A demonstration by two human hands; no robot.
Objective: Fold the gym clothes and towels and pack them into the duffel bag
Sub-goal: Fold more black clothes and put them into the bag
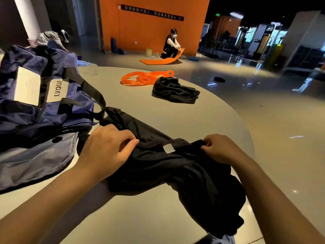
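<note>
Both my hands pinch the black shirt's collar edge, left hand (pixel 107 147), right hand (pixel 219 148), spreading the black shirt (pixel 175 166) flat on the bench (pixel 158 110) for folding beside the duffel bag (pixel 44 103).

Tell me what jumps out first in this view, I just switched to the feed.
Both hands, left hand and right hand, pinch a black garment spread at the near edge of the round table. A navy duffel bag lies at the left, and bright orange bands lie beside another crumpled black garment farther back.
</note>
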